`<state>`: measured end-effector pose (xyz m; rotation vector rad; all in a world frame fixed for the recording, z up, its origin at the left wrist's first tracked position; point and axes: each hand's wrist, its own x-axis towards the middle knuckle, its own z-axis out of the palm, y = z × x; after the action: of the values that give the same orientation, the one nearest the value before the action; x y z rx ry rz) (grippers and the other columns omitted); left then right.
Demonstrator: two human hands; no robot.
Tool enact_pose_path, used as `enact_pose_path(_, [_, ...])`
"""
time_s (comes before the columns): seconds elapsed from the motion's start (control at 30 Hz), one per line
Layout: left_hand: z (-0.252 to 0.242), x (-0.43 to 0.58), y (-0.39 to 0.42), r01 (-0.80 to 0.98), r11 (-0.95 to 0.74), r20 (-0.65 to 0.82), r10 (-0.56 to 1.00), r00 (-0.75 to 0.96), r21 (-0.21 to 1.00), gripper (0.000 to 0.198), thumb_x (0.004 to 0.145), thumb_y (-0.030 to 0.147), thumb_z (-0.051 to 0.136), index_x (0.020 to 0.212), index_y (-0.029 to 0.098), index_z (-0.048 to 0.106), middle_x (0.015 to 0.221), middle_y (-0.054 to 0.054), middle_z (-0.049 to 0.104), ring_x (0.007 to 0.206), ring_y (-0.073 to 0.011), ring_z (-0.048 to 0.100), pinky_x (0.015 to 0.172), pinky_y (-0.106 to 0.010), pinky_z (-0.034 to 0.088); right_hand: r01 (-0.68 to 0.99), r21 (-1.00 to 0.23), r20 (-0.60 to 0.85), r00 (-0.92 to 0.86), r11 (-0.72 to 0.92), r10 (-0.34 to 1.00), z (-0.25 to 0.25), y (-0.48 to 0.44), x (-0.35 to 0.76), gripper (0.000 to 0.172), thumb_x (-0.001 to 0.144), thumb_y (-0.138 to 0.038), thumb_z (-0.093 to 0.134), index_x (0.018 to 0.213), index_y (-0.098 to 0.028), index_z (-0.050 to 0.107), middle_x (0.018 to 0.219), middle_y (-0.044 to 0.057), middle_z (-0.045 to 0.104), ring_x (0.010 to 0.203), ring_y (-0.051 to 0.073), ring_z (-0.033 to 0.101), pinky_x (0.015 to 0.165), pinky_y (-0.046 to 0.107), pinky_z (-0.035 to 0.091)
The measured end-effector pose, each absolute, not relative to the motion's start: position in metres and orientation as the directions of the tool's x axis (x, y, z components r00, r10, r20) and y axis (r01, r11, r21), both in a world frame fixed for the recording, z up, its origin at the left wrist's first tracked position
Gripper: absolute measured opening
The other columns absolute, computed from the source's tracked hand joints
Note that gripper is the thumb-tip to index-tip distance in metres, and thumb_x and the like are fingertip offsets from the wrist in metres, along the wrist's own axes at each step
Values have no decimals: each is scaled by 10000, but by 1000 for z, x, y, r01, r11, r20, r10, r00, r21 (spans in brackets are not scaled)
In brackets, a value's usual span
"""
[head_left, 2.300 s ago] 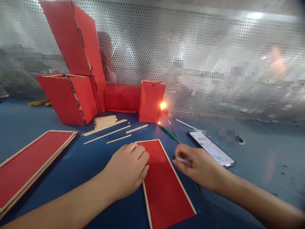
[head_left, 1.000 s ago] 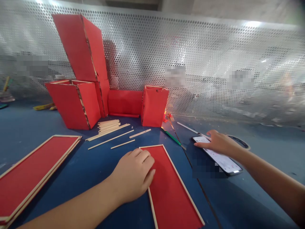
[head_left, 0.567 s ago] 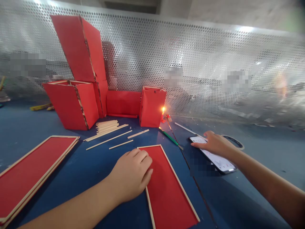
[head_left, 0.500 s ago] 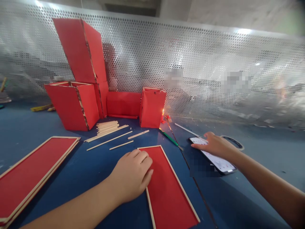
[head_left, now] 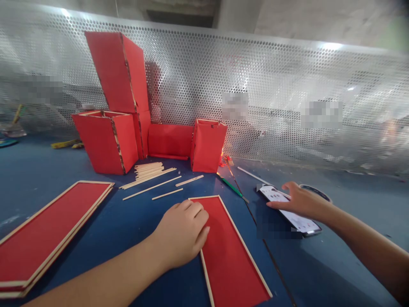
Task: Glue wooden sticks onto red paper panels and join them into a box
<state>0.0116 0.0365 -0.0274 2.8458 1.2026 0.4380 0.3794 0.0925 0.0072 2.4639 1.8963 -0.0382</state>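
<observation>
And here on my head feed the left hand lies over the far left corner of the framed red panel, fingers curled across its pale edge; whether they pinch the frame or merely rest there, I can't tell from here. The panel lies flat on the blue table, its long sides slanting away from me. Over to the right hand: thumb and forefinger spread wide above the phone, screen lit, a pale strip running in toward that gap; contact I can't make out. Between the hands, beyond the panel, I've got a green-handled tool lying aslant, tip near a small red box. Wooden sticks lie piled left of that box, a few loose ones nearer the panel, and at far left I see stacked framed panels.
</observation>
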Motion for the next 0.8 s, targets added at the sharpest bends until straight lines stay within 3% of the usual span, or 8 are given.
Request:
enact_pose_path(0.13, [-27,11,36,700,-703,247,706,664,127,218,975,252,464,1025,162,656,1070,-101,685,969,-297,617,826,-472,555,971,-16,-43,237,-238,971,9,92,378,739,850,-557,653,1332,-26,479,1166,279,690,1061,379,666,748,344,438])
enact_pose_path(0.3, [-26,11,35,697,-706,249,702,667,124,211,969,244,470,1019,163,658,1060,-99,687,961,-296,619,817,-472,558,970,-34,-51,238,-240,970,12,90,374,701,867,-536,647,1313,-19,484,1024,248,719,887,347,700,711,346,430])
enact_pose_path(0.57, [-27,12,34,702,-706,287,695,660,95,189,968,276,504,1013,179,660,1049,-75,684,950,-269,620,820,-427,560,972,-64,-42,222,-224,974,12,90,376,771,830,-542,686,1359,-33,450,1045,252,739,1014,385,698,792,367,468])
enact_pose_path(0.7, [-16,3,46,758,-650,352,723,595,53,275,1016,372,451,1036,190,656,1065,-80,668,954,-267,603,867,-428,533,975,-90,33,204,-201,978,11,89,383,905,776,-584,716,1426,-32,413,1181,283,705,1045,390,703,798,379,501])
enact_pose_path(0.8, [-6,-19,68,856,-516,412,782,468,7,291,1025,270,389,1028,153,655,1067,-137,672,1020,-313,602,935,-488,486,979,-102,193,192,-175,962,16,86,384,827,780,-581,704,1392,-76,471,1228,238,706,1059,347,713,784,342,523])
